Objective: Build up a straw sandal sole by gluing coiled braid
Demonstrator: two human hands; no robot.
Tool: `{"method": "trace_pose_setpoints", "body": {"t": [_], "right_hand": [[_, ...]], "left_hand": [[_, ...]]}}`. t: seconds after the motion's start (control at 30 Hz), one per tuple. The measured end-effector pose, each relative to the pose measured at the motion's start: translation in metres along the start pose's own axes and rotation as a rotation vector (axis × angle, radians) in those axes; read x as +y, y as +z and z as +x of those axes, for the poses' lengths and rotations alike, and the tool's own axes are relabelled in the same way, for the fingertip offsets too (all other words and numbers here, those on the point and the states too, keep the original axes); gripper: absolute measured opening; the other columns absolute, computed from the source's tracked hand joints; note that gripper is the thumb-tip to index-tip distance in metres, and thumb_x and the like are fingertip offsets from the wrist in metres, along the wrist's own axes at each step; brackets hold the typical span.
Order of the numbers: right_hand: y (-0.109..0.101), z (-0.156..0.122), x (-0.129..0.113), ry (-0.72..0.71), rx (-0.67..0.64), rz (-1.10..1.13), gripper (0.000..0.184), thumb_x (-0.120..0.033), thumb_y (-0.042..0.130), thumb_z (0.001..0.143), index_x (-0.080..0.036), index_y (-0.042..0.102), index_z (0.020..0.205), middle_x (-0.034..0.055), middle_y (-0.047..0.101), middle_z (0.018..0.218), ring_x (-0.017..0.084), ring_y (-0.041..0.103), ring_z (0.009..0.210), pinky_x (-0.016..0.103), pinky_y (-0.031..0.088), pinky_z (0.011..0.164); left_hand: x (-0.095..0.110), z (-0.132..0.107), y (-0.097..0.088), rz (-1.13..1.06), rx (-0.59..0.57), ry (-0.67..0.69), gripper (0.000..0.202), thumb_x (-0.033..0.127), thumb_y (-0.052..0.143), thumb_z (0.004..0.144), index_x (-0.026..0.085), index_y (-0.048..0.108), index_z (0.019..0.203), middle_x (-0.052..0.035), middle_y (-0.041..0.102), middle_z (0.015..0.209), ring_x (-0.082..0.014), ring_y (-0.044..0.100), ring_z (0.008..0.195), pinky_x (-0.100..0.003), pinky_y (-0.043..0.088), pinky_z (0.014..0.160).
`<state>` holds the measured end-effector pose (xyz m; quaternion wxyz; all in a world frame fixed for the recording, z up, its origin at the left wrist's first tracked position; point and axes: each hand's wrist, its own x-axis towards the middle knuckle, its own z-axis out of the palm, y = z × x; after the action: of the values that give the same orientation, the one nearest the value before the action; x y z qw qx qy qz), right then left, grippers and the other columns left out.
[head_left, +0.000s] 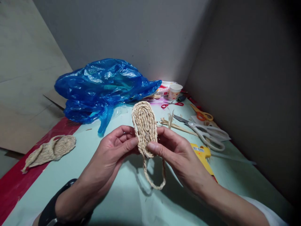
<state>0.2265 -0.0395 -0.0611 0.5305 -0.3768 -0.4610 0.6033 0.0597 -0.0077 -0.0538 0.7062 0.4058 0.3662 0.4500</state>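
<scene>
Both hands hold up a small woven straw sandal sole point(144, 125), an oval of braided cord with a loose loop of braid hanging from its near end. My left hand point(116, 147) pinches its left edge between thumb and fingers. My right hand point(175, 150) grips the right edge, thumb pressed on the weave. The sole hangs above a pale green table point(122, 191). A dark band sits on my left wrist.
A finished straw sandal point(50, 150) lies at the left on a red strip. A blue plastic bag point(103, 86) is heaped at the back. White scissors point(207, 133), orange scissors point(202, 115), a yellow glue gun point(203, 155), straw scraps point(170, 122) and a paper cup point(175, 91) lie at the right, near a grey wall.
</scene>
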Motion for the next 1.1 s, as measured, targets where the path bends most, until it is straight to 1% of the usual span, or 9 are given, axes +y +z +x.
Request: {"method": "trace_pose_setpoints", "body": {"t": [0.1, 0.23, 0.43, 0.63, 0.73, 0.9, 1.0, 1.07, 1.1], "right_hand": [[-0.0001, 0.0005, -0.0002, -0.006, 0.005, -0.007, 0.027, -0.03, 0.078, 0.084, -0.018, 0.063, 0.103, 0.0013, 0.068, 0.099, 0.014, 0.061, 0.089, 0.025, 0.049, 0.082], [-0.0011, 0.0007, -0.0005, -0.013, 0.009, -0.013, 0.024, -0.031, 0.075, 0.086, -0.018, 0.063, 0.103, 0.0017, 0.068, 0.098, 0.014, 0.06, 0.089, 0.026, 0.048, 0.081], [-0.0014, 0.001, -0.0005, -0.016, 0.015, -0.043, 0.026, -0.036, 0.074, 0.087, -0.018, 0.063, 0.103, 0.0032, 0.069, 0.104, 0.015, 0.062, 0.091, 0.027, 0.049, 0.086], [-0.0018, 0.002, 0.0016, -0.038, 0.016, -0.008, 0.021, -0.03, 0.075, 0.086, -0.018, 0.066, 0.102, 0.0019, 0.07, 0.104, 0.014, 0.063, 0.094, 0.023, 0.049, 0.085], [-0.0019, 0.002, 0.0023, -0.041, 0.015, 0.008, 0.019, -0.027, 0.074, 0.087, -0.018, 0.067, 0.102, 0.0014, 0.07, 0.103, 0.013, 0.064, 0.092, 0.023, 0.049, 0.085], [-0.0022, 0.0021, 0.0026, -0.028, 0.009, 0.018, 0.02, -0.03, 0.076, 0.086, -0.019, 0.068, 0.1, 0.0009, 0.07, 0.102, 0.013, 0.064, 0.093, 0.022, 0.049, 0.085], [-0.0025, 0.0027, 0.0025, -0.002, -0.005, 0.041, 0.022, -0.03, 0.078, 0.084, -0.019, 0.068, 0.099, 0.0011, 0.071, 0.101, 0.014, 0.064, 0.094, 0.022, 0.049, 0.085], [-0.0025, 0.0032, 0.0018, 0.012, -0.029, 0.066, 0.021, -0.031, 0.077, 0.085, -0.019, 0.067, 0.099, 0.0008, 0.071, 0.1, 0.013, 0.065, 0.091, 0.022, 0.049, 0.084], [-0.0023, 0.0034, 0.0014, 0.023, -0.04, 0.082, 0.02, -0.031, 0.077, 0.085, -0.019, 0.067, 0.099, 0.0005, 0.071, 0.099, 0.013, 0.066, 0.089, 0.022, 0.05, 0.083]], "left_hand": [[0.0014, -0.0018, 0.0001, 0.041, 0.0, 0.014, 0.013, 0.018, 0.078, 0.082, 0.018, 0.069, 0.091, -0.0009, 0.073, 0.087, -0.0129, 0.067, 0.079, -0.022, 0.054, 0.074], [0.003, -0.0039, 0.0015, 0.093, -0.009, 0.024, 0.017, 0.016, 0.08, 0.079, 0.018, 0.07, 0.092, -0.0007, 0.071, 0.087, -0.0131, 0.065, 0.081, -0.023, 0.053, 0.078], [0.0004, -0.0023, -0.0019, 0.013, -0.027, -0.039, 0.013, 0.013, 0.076, 0.083, 0.018, 0.069, 0.093, -0.0024, 0.073, 0.094, -0.0136, 0.066, 0.084, -0.026, 0.051, 0.083], [-0.0003, -0.0005, -0.0048, -0.044, -0.103, -0.092, 0.025, 0.008, 0.07, 0.085, 0.016, 0.071, 0.109, -0.0069, 0.075, 0.101, -0.0194, 0.07, 0.096, -0.03, 0.052, 0.089], [-0.0014, 0.001, -0.0051, -0.046, -0.107, -0.108, 0.023, 0.009, 0.072, 0.085, 0.015, 0.072, 0.107, -0.0072, 0.075, 0.101, -0.018, 0.069, 0.091, -0.029, 0.052, 0.085], [-0.0025, 0.0035, -0.0047, -0.022, -0.088, -0.106, 0.014, 0.011, 0.077, 0.081, 0.014, 0.073, 0.093, -0.0066, 0.074, 0.097, -0.014, 0.065, 0.084, -0.025, 0.052, 0.08], [-0.002, 0.0039, -0.0024, -0.015, -0.085, -0.091, 0.017, 0.013, 0.08, 0.079, 0.016, 0.073, 0.094, -0.005, 0.073, 0.096, -0.0125, 0.064, 0.083, -0.023, 0.052, 0.077], [-0.0014, 0.0036, -0.0005, -0.011, -0.077, -0.09, 0.019, 0.014, 0.082, 0.078, 0.017, 0.072, 0.094, -0.003, 0.072, 0.093, -0.0109, 0.064, 0.078, -0.021, 0.053, 0.072], [-0.0012, 0.0034, 0.0002, -0.004, -0.069, -0.091, 0.019, 0.014, 0.083, 0.077, 0.017, 0.071, 0.091, -0.0017, 0.071, 0.089, -0.0096, 0.063, 0.073, -0.019, 0.053, 0.067]]}}
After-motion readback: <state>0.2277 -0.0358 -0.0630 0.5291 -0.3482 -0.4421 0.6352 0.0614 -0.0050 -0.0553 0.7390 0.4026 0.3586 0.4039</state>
